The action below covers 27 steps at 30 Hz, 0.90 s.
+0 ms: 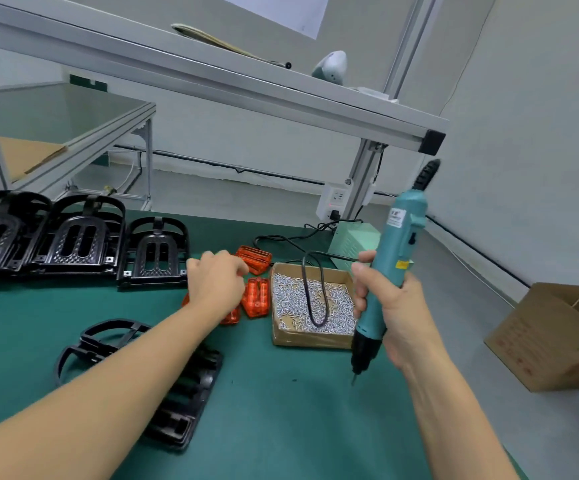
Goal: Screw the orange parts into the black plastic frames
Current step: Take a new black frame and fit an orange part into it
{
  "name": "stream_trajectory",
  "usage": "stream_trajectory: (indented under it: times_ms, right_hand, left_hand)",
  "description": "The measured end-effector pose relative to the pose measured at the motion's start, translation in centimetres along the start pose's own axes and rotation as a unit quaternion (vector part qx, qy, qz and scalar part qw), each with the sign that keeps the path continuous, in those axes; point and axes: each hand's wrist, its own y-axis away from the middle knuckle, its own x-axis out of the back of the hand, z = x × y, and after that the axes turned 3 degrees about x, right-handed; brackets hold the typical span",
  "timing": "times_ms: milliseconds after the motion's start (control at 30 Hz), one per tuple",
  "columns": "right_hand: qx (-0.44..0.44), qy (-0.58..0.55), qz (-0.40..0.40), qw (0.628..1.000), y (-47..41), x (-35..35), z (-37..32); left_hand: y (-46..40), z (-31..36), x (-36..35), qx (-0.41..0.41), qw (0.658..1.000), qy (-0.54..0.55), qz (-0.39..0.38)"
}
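Observation:
A black plastic frame (177, 407) lies flat on the green mat in front of me, partly under my left forearm. Several orange parts lie past it: one (255, 296) beside my left hand, another (254, 258) farther back, and one (231, 317) half hidden under the hand. My left hand (216, 282) hovers over them with fingers curled; whether it holds anything cannot be seen. My right hand (390, 306) grips a teal electric screwdriver (386, 271) upright, its bit (354, 379) pointing down just above the mat.
A shallow cardboard box of silver screws (310, 336) sits right of the orange parts, the screwdriver's black cable looped across it. Black frames (73, 237) stand in a row at the back left. A green power unit (350, 240) stands behind; a cardboard carton (554, 334) is at right.

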Motion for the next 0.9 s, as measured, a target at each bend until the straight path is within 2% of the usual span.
stream_trajectory:
  times_ms: [133, 267, 500, 633, 767, 900]
  right_hand:
    - [-0.040, 0.084, -0.058, 0.994, 1.2, -0.5, 1.7]
    - [-0.073, 0.077, -0.071, 0.992, 2.1, -1.6, 2.8]
    - [-0.096, 0.203, -0.141, 0.964, 3.1, -4.2, 3.0]
    - [-0.115, 0.271, -0.135, 0.946, 3.8, -4.4, 3.7]
    - [-0.132, 0.250, -0.121, 0.952, 4.1, -4.5, 3.7]
    - [-0.163, 0.144, -0.124, 0.968, 3.7, -5.4, 3.0]
  left_hand:
    - [-0.7, -1.5, 1.1, -0.037, 0.984, -0.103, -0.142]
    - [0.3, -2.7, 1.6, -0.088, 0.958, -0.183, -0.204]
    - [1.1, -3.1, 1.9, -0.120, 0.958, -0.188, -0.178]
    - [1.5, -3.7, 2.0, -0.204, 0.956, -0.170, -0.127]
    - [2.0, -4.6, 1.9, -0.266, 0.946, -0.169, -0.082]
    - [3.1, -4.7, 2.9, -0.231, 0.972, -0.015, -0.043]
